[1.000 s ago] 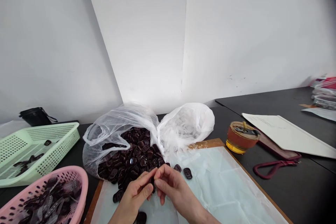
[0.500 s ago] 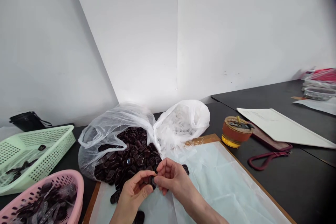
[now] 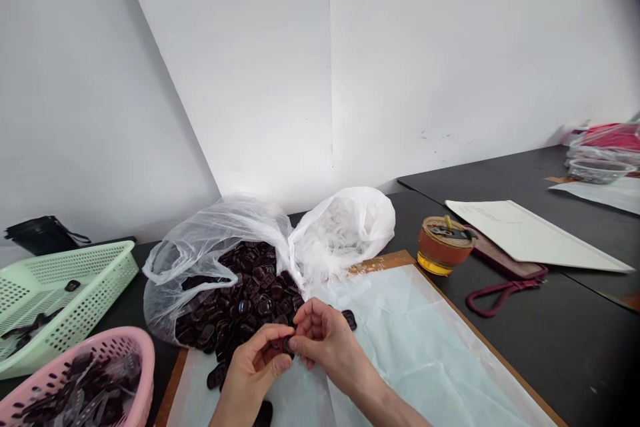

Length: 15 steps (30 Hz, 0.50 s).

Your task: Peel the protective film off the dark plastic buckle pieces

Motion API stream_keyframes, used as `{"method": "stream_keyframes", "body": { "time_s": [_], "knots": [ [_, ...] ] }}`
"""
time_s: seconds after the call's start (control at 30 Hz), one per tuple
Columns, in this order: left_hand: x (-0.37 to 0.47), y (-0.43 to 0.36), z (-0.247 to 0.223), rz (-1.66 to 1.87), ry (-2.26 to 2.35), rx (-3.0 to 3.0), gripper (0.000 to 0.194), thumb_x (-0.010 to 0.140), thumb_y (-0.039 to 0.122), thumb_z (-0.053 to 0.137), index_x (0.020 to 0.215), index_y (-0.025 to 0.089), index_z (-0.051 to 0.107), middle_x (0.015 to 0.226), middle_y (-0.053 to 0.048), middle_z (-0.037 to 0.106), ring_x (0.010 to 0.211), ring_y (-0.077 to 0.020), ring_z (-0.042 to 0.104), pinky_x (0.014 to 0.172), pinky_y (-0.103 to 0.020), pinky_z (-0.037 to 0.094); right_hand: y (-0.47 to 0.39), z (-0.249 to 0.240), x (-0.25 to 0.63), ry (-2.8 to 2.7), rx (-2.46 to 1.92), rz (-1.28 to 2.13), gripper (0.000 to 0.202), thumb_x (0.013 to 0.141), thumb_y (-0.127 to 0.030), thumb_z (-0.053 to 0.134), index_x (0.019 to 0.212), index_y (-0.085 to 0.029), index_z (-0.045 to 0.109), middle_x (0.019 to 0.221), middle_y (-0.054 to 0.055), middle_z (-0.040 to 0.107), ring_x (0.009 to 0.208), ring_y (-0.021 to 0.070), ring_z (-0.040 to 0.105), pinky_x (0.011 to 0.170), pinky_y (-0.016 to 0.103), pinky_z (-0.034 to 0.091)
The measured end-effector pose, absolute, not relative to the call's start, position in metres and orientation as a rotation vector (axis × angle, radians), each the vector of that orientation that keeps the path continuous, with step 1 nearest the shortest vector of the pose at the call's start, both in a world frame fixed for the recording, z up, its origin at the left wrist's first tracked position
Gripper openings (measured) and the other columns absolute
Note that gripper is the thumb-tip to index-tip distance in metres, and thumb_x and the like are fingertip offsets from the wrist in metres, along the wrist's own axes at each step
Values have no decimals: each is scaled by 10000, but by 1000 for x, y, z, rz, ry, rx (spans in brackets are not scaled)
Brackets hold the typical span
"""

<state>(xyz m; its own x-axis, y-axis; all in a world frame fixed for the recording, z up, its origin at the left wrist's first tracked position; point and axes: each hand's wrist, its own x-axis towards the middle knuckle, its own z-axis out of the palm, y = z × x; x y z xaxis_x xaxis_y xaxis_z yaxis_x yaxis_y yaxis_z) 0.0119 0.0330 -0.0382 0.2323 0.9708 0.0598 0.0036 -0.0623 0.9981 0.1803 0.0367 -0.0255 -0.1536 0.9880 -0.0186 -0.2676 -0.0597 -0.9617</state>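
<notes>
Both hands meet over the front of the covered board. My left hand (image 3: 259,361) is closed, thumb and fingers around a small dark piece (image 3: 288,345). From the right, my right hand (image 3: 327,343) pinches at the same piece, its fingertips partly hiding it. Just behind them, a heap of glossy dark brown pieces (image 3: 245,307) spills out of a clear plastic bag (image 3: 173,257). A few loose dark pieces lie around the hands, one (image 3: 350,319) right of my right hand and one (image 3: 217,375) left of my left hand.
A white bag (image 3: 367,220) of clear bits stands behind the board (image 3: 410,307). Green (image 3: 107,280) and pink (image 3: 145,360) baskets are at left. To the right are an amber jar (image 3: 443,247), a strapped pouch (image 3: 520,268) and a white folder (image 3: 540,233).
The view has shifted slightly, so the table items appear a little further left. Both hands keep nearly the same pose at the small dark piece.
</notes>
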Motion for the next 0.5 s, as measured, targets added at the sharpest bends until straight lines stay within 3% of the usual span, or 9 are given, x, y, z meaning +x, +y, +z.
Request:
{"method": "stream_keyframes", "body": {
  "time_s": [0.37, 0.5],
  "knots": [
    [10, 36, -42, 1109, 989, 1340, 263, 671, 313, 847, 925, 254, 812, 979, -61, 677, 843, -216, 657, 732, -266, 556, 37, -29, 178, -1090, -969, 1436, 198, 666, -208, 779, 676, -168, 585, 524, -52, 600, 426, 80, 503, 430, 199, 439],
    [8, 37, -41, 1038, 980, 1359, 295, 687, 328, 838, 974, 262, 811, 959, -67, 687, 880, -233, 653, 767, -292, 554, 38, -31, 179, -1094, -972, 1438, 244, 666, -271, 805, 650, -167, 584, 479, -52, 582, 414, 80, 484, 416, 193, 416]
  ]
}}
